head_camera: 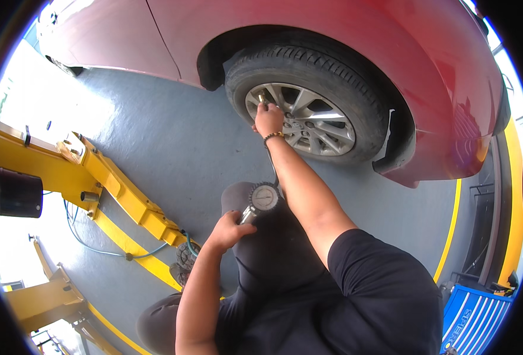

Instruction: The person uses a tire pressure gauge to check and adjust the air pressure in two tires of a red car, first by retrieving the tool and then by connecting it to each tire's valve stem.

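Note:
My left hand [231, 230] grips the metal handle of a tire inflator gun with a round dial gauge [263, 198], held over my bent knee. A dark hose runs from the gauge up along my right forearm. Out at the wheel, my right hand [269, 120] pinches a brass-coloured air chuck [262, 97] at the near-left part of the alloy rim [303, 98]. Whether the chuck sits on the valve stem cannot be told, as my fingers cover that spot. The rubber tire [372, 128] rests under the fender of a red car [332, 17].
A yellow lift arm [128, 191] reaches across the floor at left, joined to a yellow lift post [35, 164]. A blue air hose [97, 252] loops along the floor beside my shoe [186, 255]. At lower right stands a blue tool cabinet [474, 319].

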The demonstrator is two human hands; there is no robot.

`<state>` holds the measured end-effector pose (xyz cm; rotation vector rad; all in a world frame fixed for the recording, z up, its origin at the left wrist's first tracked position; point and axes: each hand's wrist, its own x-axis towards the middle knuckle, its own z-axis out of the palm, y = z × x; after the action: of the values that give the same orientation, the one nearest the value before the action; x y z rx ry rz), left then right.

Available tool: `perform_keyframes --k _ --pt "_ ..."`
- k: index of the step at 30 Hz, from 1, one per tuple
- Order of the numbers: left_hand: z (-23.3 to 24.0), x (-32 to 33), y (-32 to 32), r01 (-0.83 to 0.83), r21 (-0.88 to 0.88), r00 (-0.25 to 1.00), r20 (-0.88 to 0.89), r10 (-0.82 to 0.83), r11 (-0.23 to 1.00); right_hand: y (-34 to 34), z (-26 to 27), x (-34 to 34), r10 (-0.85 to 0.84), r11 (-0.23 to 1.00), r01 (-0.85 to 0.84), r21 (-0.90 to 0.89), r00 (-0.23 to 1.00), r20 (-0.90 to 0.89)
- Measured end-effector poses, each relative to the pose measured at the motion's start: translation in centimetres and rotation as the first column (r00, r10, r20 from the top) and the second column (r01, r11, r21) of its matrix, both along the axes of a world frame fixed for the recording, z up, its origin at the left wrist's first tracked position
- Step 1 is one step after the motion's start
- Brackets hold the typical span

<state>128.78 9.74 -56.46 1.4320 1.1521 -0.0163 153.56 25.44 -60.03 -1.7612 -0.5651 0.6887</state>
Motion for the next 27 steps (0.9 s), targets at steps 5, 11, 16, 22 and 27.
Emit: perform_keyframes --k 5,11,16,22,27 --pt "-0.8 -0.2 -0.4 -0.186 0.017 0.96 0.216 0.178 0.982 -0.3 -2.4 2.4 -0.046 0.997 0.049 -0.057 0.997 0.054" --pt "1.1 0.2 0.8 -0.551 -0.129 0.753 0.347 0.558 0.824 -0.4 -5.3 4.3 -0.079 0.996 0.065 0.063 0.962 0.262" --pt "0.7 -0.8 2.6 -0.657 -0.248 0.629 0.339 0.699 0.712 -0.1 -4.1 2.7 -0.068 0.995 0.037 0.089 0.925 0.373" --pt "1.0 0.0 3.5 -0.667 -0.24 0.612 0.364 0.702 0.706 0.8 -4.2 2.6 -0.096 0.995 0.082 0.052 0.907 0.411" --pt "0.5 -0.5 4.4 -0.648 -0.214 0.649 0.346 0.677 0.731 1.9 -5.2 2.4 -0.14 0.99 0.131 0.051 0.913 0.383"
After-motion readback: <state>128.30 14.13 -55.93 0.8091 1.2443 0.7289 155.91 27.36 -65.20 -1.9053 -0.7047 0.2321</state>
